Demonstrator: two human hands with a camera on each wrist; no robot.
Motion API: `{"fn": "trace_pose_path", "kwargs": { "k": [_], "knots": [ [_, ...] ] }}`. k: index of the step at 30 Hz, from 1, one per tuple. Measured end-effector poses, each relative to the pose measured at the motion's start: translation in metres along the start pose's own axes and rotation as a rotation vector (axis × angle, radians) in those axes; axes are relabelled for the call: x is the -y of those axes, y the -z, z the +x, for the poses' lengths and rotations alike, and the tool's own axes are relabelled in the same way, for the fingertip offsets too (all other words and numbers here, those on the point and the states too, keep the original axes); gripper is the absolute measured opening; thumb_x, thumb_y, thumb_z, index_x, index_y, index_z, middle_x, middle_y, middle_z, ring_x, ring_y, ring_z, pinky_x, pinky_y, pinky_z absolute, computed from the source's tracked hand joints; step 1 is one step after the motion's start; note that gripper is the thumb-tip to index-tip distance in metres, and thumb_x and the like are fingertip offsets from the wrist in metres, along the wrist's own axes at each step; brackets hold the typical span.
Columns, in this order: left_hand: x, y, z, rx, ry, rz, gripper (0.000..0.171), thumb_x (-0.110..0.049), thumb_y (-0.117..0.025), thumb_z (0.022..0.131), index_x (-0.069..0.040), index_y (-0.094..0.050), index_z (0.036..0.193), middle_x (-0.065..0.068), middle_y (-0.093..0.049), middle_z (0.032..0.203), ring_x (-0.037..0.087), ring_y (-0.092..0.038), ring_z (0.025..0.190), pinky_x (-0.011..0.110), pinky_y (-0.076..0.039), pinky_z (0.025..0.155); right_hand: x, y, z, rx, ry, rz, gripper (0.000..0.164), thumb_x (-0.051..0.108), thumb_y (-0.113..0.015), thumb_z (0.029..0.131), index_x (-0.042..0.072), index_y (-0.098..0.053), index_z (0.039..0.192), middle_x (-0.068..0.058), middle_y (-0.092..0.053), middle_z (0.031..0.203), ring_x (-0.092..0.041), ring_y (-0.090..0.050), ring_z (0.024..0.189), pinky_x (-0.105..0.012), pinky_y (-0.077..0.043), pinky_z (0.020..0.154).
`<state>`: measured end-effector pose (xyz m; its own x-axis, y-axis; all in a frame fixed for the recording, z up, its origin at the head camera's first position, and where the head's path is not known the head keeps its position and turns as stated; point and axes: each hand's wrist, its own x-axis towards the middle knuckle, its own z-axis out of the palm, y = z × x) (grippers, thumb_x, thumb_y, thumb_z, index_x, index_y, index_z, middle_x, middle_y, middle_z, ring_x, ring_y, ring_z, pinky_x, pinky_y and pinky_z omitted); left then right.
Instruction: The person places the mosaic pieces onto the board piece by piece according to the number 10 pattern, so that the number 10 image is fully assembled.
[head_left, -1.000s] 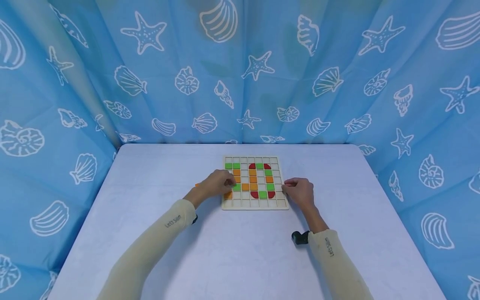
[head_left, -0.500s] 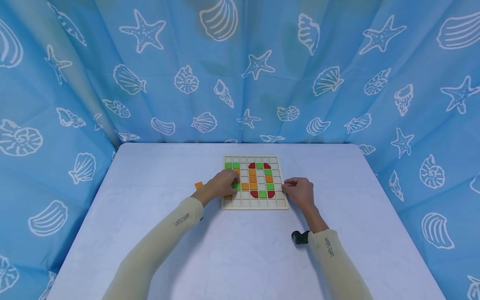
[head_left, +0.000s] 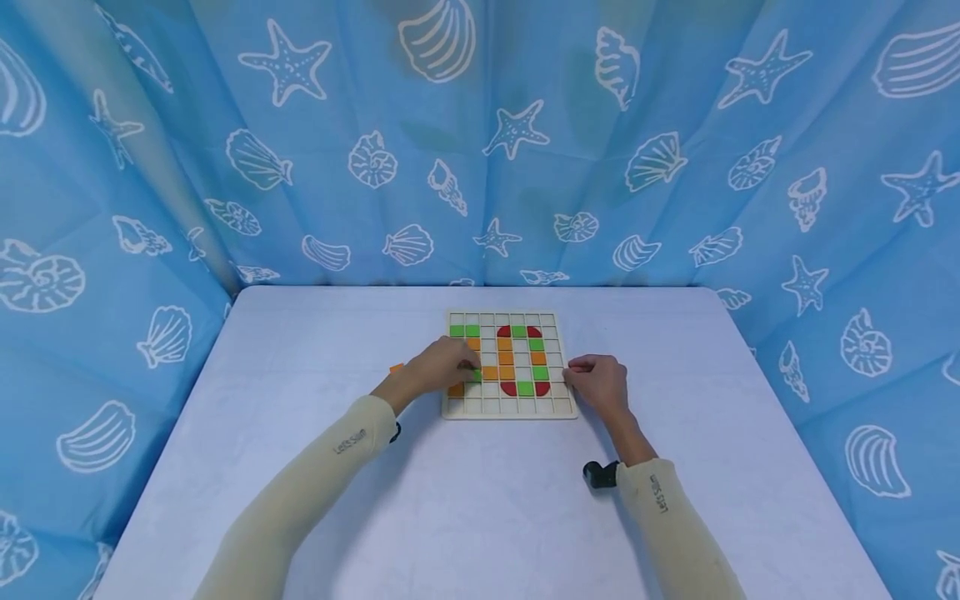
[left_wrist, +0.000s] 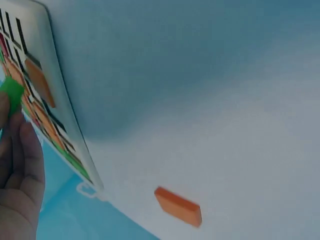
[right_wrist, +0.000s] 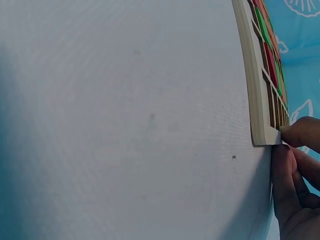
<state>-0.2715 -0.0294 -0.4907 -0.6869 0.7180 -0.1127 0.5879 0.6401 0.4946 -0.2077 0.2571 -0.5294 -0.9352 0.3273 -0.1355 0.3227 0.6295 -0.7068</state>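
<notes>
A square wooden grid board [head_left: 510, 407] lies on the table, with green, orange and red tiles in some of its cells. My left hand [head_left: 442, 367] is over the board's left side and pinches a green tile [left_wrist: 13, 94], seen tilted above the grid in the left wrist view. An orange tile [head_left: 456, 390] sits in the left column, just below that hand. At the board's right edge, my right hand [head_left: 602, 383] grips the rim between thumb and fingers. The red, green and orange tiles near the middle form an oval ring, with a red tile [head_left: 509, 389] at one corner.
A loose orange tile [left_wrist: 178, 206] lies on the white table [head_left: 487, 500] left of the board, partly behind the left wrist in the head view. A blue shell-patterned curtain [head_left: 480, 167] surrounds the table's back and sides.
My left hand moved right over the board, then its forearm drew back a little while the fingertips stayed over the left columns. My right hand has kept its hold on the edge.
</notes>
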Motion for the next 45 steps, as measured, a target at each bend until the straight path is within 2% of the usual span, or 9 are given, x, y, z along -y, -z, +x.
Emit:
{"fn": "trace_pose_path", "kwargs": {
  "k": [4,10,16,19,26,34,42,45],
  "knots": [
    [-0.001,0.003,-0.004,0.017,0.004,-0.035,0.014,-0.012,-0.071,0.09,-0.011,-0.076,0.103,-0.003,-0.071,0.098,0.009,-0.058,0.083,0.024,-0.051,0.081,0.0,0.002,0.0,-0.009,0.003,0.003,0.025,0.023,-0.071,0.087,0.004,-0.073,0.103,-0.009,-0.068,0.088,-0.023,-0.063,0.083,-0.018,-0.046,0.058],
    [0.0,-0.002,-0.004,0.03,0.003,-0.067,0.011,-0.012,-0.072,0.089,-0.012,-0.078,0.097,-0.006,-0.072,0.092,0.008,-0.059,0.08,0.022,-0.051,0.078,-0.001,0.001,0.0,0.0,-0.001,0.012,0.025,0.023,-0.07,0.088,0.003,-0.073,0.104,-0.009,-0.068,0.089,-0.022,-0.062,0.084,-0.017,-0.045,0.058],
    [0.0,-0.006,-0.002,0.033,0.066,-0.041,0.009,-0.016,-0.073,0.088,-0.016,-0.079,0.095,-0.01,-0.069,0.086,0.008,-0.058,0.079,0.02,-0.05,0.076,-0.001,-0.001,0.0,0.0,-0.006,0.021,0.026,0.024,-0.07,0.087,0.004,-0.073,0.104,-0.009,-0.068,0.089,-0.023,-0.063,0.084,-0.017,-0.045,0.057],
    [0.0,-0.008,-0.002,0.022,0.069,-0.028,0.009,-0.016,-0.074,0.087,-0.017,-0.08,0.094,-0.01,-0.069,0.085,0.008,-0.058,0.079,0.019,-0.05,0.074,-0.001,-0.001,0.0,-0.004,-0.006,0.012,0.026,0.024,-0.07,0.088,0.004,-0.073,0.104,-0.009,-0.068,0.09,-0.022,-0.063,0.084,-0.017,-0.046,0.058],
    [0.0,-0.014,-0.001,-0.005,0.029,-0.029,0.011,-0.017,-0.078,0.084,-0.014,-0.079,0.094,-0.008,-0.07,0.086,0.006,-0.059,0.079,0.02,-0.051,0.074,-0.001,-0.003,0.001,-0.012,-0.004,0.001,0.026,0.024,-0.07,0.088,0.004,-0.073,0.104,-0.009,-0.068,0.09,-0.022,-0.063,0.084,-0.015,-0.044,0.056],
    [0.002,-0.017,0.001,-0.01,-0.011,-0.054,0.021,-0.016,-0.083,0.078,-0.01,-0.077,0.097,-0.004,-0.071,0.09,0.007,-0.058,0.079,0.02,-0.05,0.072,0.001,0.001,-0.001,-0.013,0.001,0.006,0.024,0.022,-0.07,0.087,0.003,-0.073,0.102,-0.01,-0.069,0.09,-0.023,-0.063,0.084,-0.027,-0.051,0.066],
    [-0.008,-0.019,0.013,-0.06,-0.036,0.006,0.025,-0.016,-0.076,0.086,-0.007,-0.073,0.109,0.0,-0.066,0.1,0.013,-0.056,0.088,0.024,-0.049,0.08,0.0,0.001,0.0,-0.004,0.001,0.022,0.025,0.022,-0.07,0.087,0.003,-0.073,0.103,-0.01,-0.069,0.089,-0.023,-0.063,0.083,-0.021,-0.049,0.06],
    [-0.012,-0.021,0.018,-0.057,-0.048,0.031,0.028,-0.015,-0.075,0.087,-0.006,-0.072,0.112,0.003,-0.064,0.103,0.015,-0.055,0.091,0.027,-0.048,0.082,0.0,0.0,0.0,-0.003,0.006,0.026,0.025,0.022,-0.07,0.087,0.003,-0.073,0.103,-0.01,-0.068,0.089,-0.022,-0.063,0.082,-0.02,-0.048,0.059]
  ]
}}
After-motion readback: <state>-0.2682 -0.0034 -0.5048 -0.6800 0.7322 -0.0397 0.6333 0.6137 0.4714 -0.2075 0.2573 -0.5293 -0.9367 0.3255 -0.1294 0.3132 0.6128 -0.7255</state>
